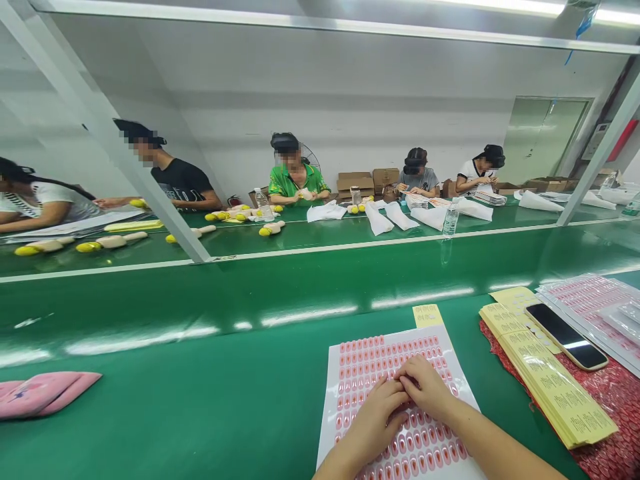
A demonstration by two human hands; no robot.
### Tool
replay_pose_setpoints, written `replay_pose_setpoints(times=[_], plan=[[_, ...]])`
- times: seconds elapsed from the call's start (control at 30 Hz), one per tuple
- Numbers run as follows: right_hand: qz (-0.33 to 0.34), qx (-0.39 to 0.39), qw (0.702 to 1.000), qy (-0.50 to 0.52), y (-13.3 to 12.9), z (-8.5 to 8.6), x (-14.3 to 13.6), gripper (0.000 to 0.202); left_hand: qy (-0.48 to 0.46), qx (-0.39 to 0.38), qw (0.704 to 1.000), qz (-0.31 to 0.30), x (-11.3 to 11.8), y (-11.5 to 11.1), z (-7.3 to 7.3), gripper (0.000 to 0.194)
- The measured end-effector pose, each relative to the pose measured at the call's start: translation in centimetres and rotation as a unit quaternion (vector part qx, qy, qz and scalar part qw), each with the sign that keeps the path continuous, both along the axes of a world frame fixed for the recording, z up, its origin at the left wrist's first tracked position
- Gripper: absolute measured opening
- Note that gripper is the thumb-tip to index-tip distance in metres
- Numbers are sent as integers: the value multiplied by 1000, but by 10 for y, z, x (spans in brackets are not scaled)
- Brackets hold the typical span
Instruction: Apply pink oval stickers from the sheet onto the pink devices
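Observation:
A white sheet (327, 387) lies on the green table in front of me, covered in rows of pink press-on nails (367, 370) with a red mark in the middle of each. My left hand (375, 417) rests over the middle of the sheet, its fingers curved towards the right. My right hand (425, 387) meets it there, fingers bent and drawn together. The fingertips of both hands touch or nearly touch just above the nails. Whatever lies between them, if anything, is hidden by the fingers.
Yellow label sheets (550, 373) and a phone (567, 337) lie on red bubble wrap (610, 393) at right. Behind them are more nail sheets (595, 293). A small yellow label (427, 315) touches the sheet's far edge. Pink cloth (47, 395) lies left. Several people work across the green conveyor.

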State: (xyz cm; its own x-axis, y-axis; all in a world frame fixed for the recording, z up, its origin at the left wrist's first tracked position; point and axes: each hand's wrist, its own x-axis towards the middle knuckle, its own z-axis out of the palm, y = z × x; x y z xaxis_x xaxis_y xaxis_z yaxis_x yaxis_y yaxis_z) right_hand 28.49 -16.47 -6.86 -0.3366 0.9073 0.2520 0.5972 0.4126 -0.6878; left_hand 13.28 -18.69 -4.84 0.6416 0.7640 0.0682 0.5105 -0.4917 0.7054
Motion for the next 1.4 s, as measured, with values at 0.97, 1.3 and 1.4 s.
replay_pose_setpoints(times=[0.97, 1.3, 1.4], plan=[[-1, 4, 1000, -3, -1, 3, -1, 17, -8, -10, 1000, 6, 0, -1, 0, 30], [-1, 6, 1000, -5, -1, 3, -1, 18, -11, -11, 1000, -12, -1, 0, 2, 30], [-3, 9, 1000, -6, -1, 2, -1, 17, -16, 8, 1000, -1, 1, 0, 1, 28]])
